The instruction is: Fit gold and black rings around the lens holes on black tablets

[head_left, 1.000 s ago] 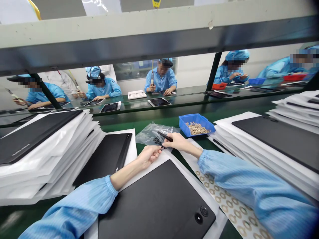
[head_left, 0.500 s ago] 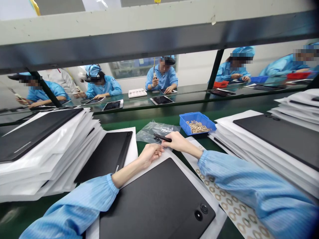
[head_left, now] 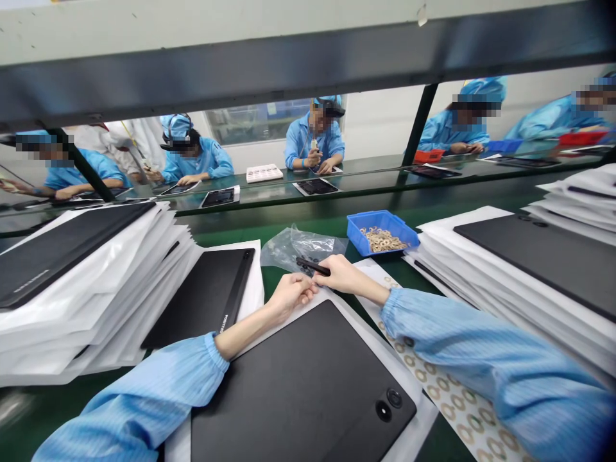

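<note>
Head cam, looking down at a green bench (head_left: 231, 232), and I'm using the big black tablet (head_left: 303, 378) up front as the landmark. It's lying back side up on a white sheet (head_left: 424, 420), with two round camera lenses (head_left: 389, 404) near its right-hand corner. Both hands are just past the tablet's far corner, pretty much touching each other. Right hand (head_left: 339, 274) has a slim black pen-like tool (head_left: 312, 266) pinched in its fingers, and the tool sticks out to the left; can't tell if it's a pen or tweezers. Left hand (head_left: 292, 295) has its fingers curled in, but honestly I can't tell whether there's anything between them. Beyond the tablet's far corner there's a crumpled clear plastic bag (head_left: 282, 250), and further off and to the right of the tablet, a blue bin (head_left: 359, 240) holding a pile of tan rings (head_left: 382, 240). Right of the tablet, partly under the right sleeve (head_left: 457, 340), lies a sheet of ring stickers (head_left: 457, 404). Left of it sits another black tablet (head_left: 202, 298) with lettering along one edge, then a tall stack of white sleeves (head_left: 139, 282). Way past the tablet, co-workers (head_left: 315, 141) in blue sit across the line.
</note>
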The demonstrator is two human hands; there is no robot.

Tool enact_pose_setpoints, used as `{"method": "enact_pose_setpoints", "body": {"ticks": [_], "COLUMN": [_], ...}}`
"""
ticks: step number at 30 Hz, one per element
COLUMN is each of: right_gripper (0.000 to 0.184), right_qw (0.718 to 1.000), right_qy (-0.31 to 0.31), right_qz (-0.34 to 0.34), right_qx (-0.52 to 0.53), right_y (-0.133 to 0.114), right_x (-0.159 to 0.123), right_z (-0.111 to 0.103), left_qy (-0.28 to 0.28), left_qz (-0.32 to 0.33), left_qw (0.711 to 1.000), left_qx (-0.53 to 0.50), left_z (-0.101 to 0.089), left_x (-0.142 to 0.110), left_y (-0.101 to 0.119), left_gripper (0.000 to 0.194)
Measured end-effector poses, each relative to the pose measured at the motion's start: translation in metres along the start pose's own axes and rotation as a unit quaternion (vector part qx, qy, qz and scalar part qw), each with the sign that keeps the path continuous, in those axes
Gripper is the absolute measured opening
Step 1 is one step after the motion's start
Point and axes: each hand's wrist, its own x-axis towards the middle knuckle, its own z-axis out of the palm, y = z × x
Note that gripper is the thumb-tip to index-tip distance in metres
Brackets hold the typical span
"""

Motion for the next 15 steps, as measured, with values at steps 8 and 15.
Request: {"method": "enact_pose_setpoints", "body": {"ticks": [8,15], "right_gripper": [0.018,0.017], "right_qw": [1.000,1.000], "right_qy": [0.018,0.016], "right_qz": [-0.002,0.006], "right_qx": [0.008,0.010], "right_y": [0.0023,-0.0033], "right_x": [-0.0004,-0.0018], "right_z": [0.0035,0.0052], "left_qy": [0.005,0.011], "left_qz": [0.011,0.016], "left_qw": [1.000,0.999], "left_qx": [0.023,0.045], "left_z": [0.0012,0.0018], "left_x": [-0.0010,-0.0007], "left_y": [0.0005,-0.0002], "left_gripper": [0.023,0.023]}}
